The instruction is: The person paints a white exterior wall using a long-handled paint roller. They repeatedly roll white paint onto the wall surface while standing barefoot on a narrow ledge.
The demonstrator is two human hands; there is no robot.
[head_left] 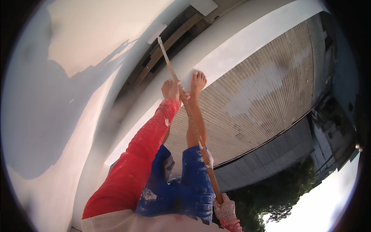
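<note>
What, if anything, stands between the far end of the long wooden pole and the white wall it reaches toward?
Nothing visible. The left hand and right hand both grip the wooden pole, whose far end reaches the white wall. The bare foot on the ledge lies beside the pole, not across its tip.

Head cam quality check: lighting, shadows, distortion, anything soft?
Head view: hard sunlight; a dark shadow of the person falls across the white wall. Fisheye bends the ledge and the corrugated roof and leaves black corners. Sky at lower right is blown out. The left hand and right hand on the long pole look fairly sharp; the wall near the left rim looks soft.
</note>
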